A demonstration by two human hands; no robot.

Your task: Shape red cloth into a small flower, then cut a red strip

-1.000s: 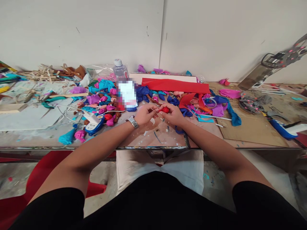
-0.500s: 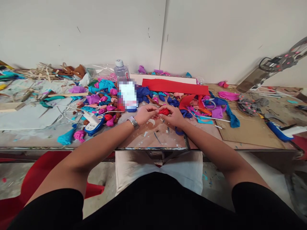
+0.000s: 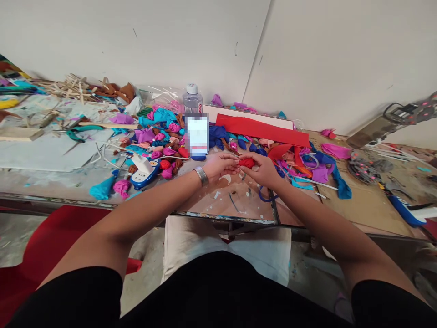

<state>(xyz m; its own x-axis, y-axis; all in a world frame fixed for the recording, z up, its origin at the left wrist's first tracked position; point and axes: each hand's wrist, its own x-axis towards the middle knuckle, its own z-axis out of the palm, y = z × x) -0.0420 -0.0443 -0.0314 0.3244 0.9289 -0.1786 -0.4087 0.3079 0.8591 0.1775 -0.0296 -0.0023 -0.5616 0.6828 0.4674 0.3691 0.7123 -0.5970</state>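
Note:
A small bunched red crepe-paper flower (image 3: 246, 162) is held over the near part of the table. My right hand (image 3: 264, 171) wraps its thumb and fingers around the flower from the right. From the left, my left hand (image 3: 221, 167) pinches at the flower's end, its fingertips meeting those of the right. What exactly lies between the left fingertips is partly hidden. Beyond the hands lies a long red crepe-paper strip (image 3: 262, 130). A blue ring of tape (image 3: 268, 194) rests below my right wrist.
Crumpled paper flowers (image 3: 164, 150) in several colours crowd the table left of my hands. A bottle (image 3: 193, 98) stands behind a lit, blurred phone (image 3: 198, 135). A blue power strip (image 3: 145, 173), green-handled pliers (image 3: 83, 132) and wood sticks (image 3: 73, 89) lie leftward; cardboard (image 3: 362, 200) lies right.
The view has turned and tilted, so the table appears shifted to the right. Both hands stay together at the red flower, with the left fingers slightly more spread.

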